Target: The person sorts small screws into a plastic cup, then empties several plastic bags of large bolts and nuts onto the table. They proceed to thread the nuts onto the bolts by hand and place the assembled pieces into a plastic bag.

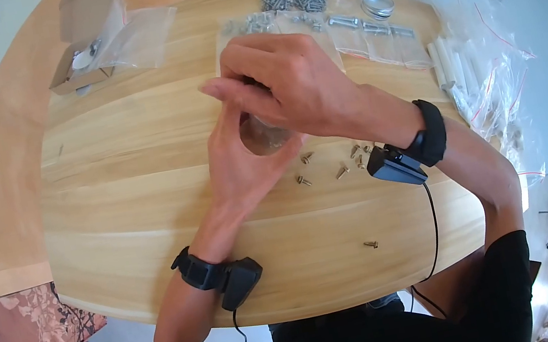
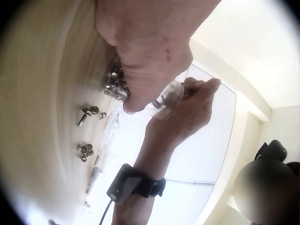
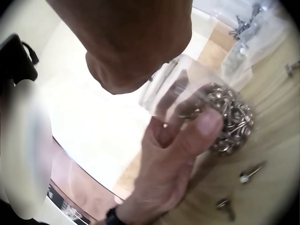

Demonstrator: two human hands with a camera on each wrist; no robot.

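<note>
Filling apparently underway: left hand (image 1: 240, 166) curls fingers round jar (image 3: 204, 70), right hand (image 1: 302, 82) bends fingers over it, hold unclear; loose screws (image 1: 342, 171) likely need collecting.

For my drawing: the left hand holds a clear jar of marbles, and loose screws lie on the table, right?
Not marbles: the right wrist view shows screws in the clear jar. The left hand does hold it, and loose screws lie on the table.
</note>
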